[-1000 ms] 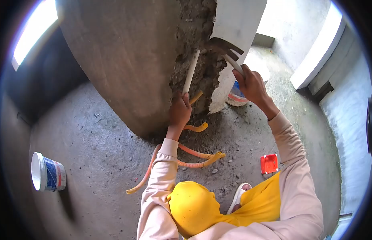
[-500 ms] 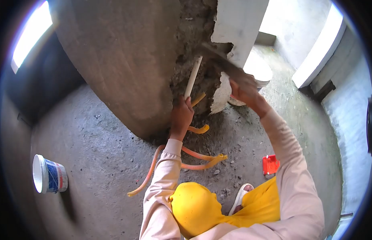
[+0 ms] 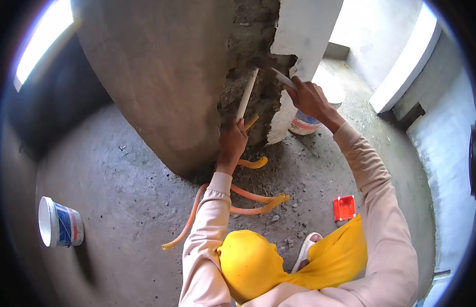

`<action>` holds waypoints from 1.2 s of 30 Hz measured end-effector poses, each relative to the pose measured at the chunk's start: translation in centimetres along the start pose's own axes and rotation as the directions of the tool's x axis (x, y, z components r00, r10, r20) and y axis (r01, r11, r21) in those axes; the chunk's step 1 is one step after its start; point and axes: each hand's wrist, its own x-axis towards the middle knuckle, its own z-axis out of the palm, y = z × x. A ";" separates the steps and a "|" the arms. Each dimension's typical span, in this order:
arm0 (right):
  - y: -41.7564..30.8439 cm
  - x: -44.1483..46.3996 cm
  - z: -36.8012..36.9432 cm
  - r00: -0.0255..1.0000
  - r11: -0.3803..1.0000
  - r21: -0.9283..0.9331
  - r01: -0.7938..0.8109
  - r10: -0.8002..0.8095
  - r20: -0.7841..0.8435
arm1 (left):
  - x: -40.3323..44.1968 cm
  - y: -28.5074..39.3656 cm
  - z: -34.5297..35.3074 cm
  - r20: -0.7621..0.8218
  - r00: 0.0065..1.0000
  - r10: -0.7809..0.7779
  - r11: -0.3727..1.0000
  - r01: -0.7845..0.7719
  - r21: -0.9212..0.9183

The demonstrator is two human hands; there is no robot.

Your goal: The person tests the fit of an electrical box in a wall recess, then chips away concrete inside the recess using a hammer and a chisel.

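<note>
My left hand (image 3: 232,145) is closed around the lower end of a white pipe (image 3: 248,94), which leans upward along the rough, broken-out strip of wall (image 3: 251,30). A hammer (image 3: 284,78) with a pale handle is gripped in my right hand (image 3: 309,97). Its dark head is blurred and lies close to the pipe's upper end; I cannot tell whether they touch. Yellow corrugated conduit (image 3: 254,163) sticks out of the wall base below my left hand. White plaster (image 3: 302,30) with a jagged edge borders the broken strip on the right.
Orange and yellow conduits (image 3: 253,211) lie across the floor amid rubble. A red box (image 3: 344,208) sits to the right, near my sandalled foot (image 3: 307,250). One white bucket (image 3: 69,225) lies at the left. Another bucket (image 3: 304,124) stands behind the plastered edge.
The hammer and my right hand have swung, and the handle now shows more clearly. My left hand keeps its hold on the pipe. The whole view has shifted slightly.
</note>
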 end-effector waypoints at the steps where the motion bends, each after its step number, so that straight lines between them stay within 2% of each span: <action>1: -0.2 0.7 -0.3 0.999 0.999 -0.018 -0.030 0.030 0.016 | -0.2 -0.2 -0.1 0.016 1.000 0.010 1.000 -0.010 -0.009; 2: -0.8 0.8 -1.2 0.997 0.998 0.027 0.048 -0.047 -0.054 | 0.9 0.0 -0.1 0.007 1.000 0.016 1.000 -0.016 -0.023; 3: -1.5 0.5 -1.6 0.998 0.998 0.029 0.051 -0.050 -0.045 | 0.8 0.1 -0.1 0.009 1.000 0.006 1.000 -0.006 -0.024; 5: -2.8 0.0 -1.9 0.945 0.948 0.242 0.206 -0.129 -0.301 | 0.6 0.0 -0.1 0.029 1.000 0.000 0.999 0.002 -0.054; 7: -1.6 0.2 -0.4 0.866 0.928 0.127 0.350 -0.269 -0.422 | 0.7 0.1 -0.2 0.032 0.999 0.006 0.999 -0.004 -0.050; 8: 0.3 0.2 1.1 0.974 0.986 0.065 0.155 -0.142 -0.175 | 0.6 0.4 -0.3 0.025 1.000 0.014 0.998 -0.013 -0.055; 9: 0.8 0.8 1.0 0.998 0.999 -0.049 -0.014 0.017 0.065 | 0.6 0.9 -0.5 0.020 1.000 0.020 0.998 -0.018 -0.057; 11: 0.2 0.8 0.2 0.998 1.000 -0.012 -0.019 0.020 0.063 | 0.8 1.3 -1.2 0.088 0.996 -0.024 0.998 0.029 -0.053; 13: -1.8 1.0 -1.8 1.000 0.999 0.044 0.031 -0.030 -0.005 | 1.9 1.3 -0.7 0.036 0.999 -0.013 0.998 0.016 -0.063; 14: -2.1 0.4 -1.1 1.000 0.998 0.052 0.018 -0.018 0.012 | 0.7 1.2 -0.6 0.051 0.999 -0.010 0.998 0.013 -0.064; 15: -2.4 0.3 -0.5 0.965 0.973 0.141 0.182 -0.149 -0.214 | 0.7 1.2 -0.5 0.060 0.998 -0.013 0.998 0.017 -0.061; 16: -2.4 0.1 -0.1 0.865 0.917 0.186 0.352 -0.243 -0.439 | 1.1 1.4 -0.5 0.050 0.999 -0.007 0.999 0.009 -0.049; 17: -1.4 -0.5 0.7 0.875 0.923 0.199 0.330 -0.219 -0.432 | 0.6 1.9 -1.1 0.057 0.998 0.002 0.999 0.000 -0.032; 18: 0.5 0.1 1.4 0.967 0.983 0.083 0.161 -0.140 -0.211 | 0.9 2.6 -1.9 0.059 0.998 0.009 1.000 -0.008 -0.029; 19: 1.6 0.9 1.4 1.000 0.997 -0.075 0.022 -0.023 -0.004 | 1.7 3.5 -2.7 0.137 0.990 -0.035 0.999 0.036 -0.005; 20: 1.2 0.9 0.6 0.999 0.997 -0.063 -0.049 0.048 -0.020 | 2.6 4.4 -3.8 0.213 0.974 -0.081 0.997 0.077 0.026; 21: 1.2 1.5 0.0 0.999 0.998 -0.066 -0.023 0.021 -0.032 | 4.2 5.2 -5.8 0.184 0.979 -0.084 0.996 0.081 0.023; 22: 1.5 1.0 -0.2 0.995 1.000 -0.013 -0.016 0.015 -0.100 | 5.0 5.5 -8.5 0.354 0.935 -0.023 1.000 0.023 0.004; 23: 1.6 -1.1 0.0 0.989 0.998 0.051 -0.036 0.043 -0.144 | 5.3 5.8 -9.7 0.438 0.899 -0.011 0.999 -0.004 0.032; 24: 0.8 -1.9 -1.1 0.991 0.996 0.068 -0.061 0.069 -0.115 | 5.6 6.0 -11.0 0.517 0.856 0.002 0.998 -0.036 0.055; 25: 0.9 -2.0 -1.3 0.988 0.995 0.078 -0.061 0.071 -0.135 | 5.9 5.5 -11.3 0.510 0.860 0.010 0.996 -0.052 0.069; 27: 1.0 -3.5 -1.6 0.984 0.988 0.150 -0.026 0.052 -0.169 | 4.4 4.2 -11.4 0.300 0.950 0.081 0.992 -0.106 0.067; 29: 0.8 -4.1 -1.3 0.972 0.980 0.197 -0.003 0.049 -0.229 | 3.0 4.5 -11.0 0.324 0.945 0.047 0.988 -0.092 0.125; 31: 0.7 -4.3 -0.7 0.960 0.943 0.327 -0.066 0.149 -0.237 | 0.8 4.7 -10.3 0.343 0.939 -0.007 0.982 -0.059 0.180; 32: 0.7 -4.4 -0.6 0.961 0.943 0.328 -0.059 0.143 -0.235 | -0.4 4.8 -9.6 0.338 0.941 0.014 0.986 -0.068 0.149; 34: 0.5 -4.9 -0.4 0.935 0.895 0.421 -0.144 0.263 -0.238 | -2.5 4.8 -8.2 0.323 0.946 0.021 0.990 -0.064 0.124; 36: 0.4 -5.5 -0.4 0.926 0.865 0.470 -0.174 0.306 -0.220 | -4.7 4.6 -7.6 0.286 0.952 0.112 0.991 -0.127 0.036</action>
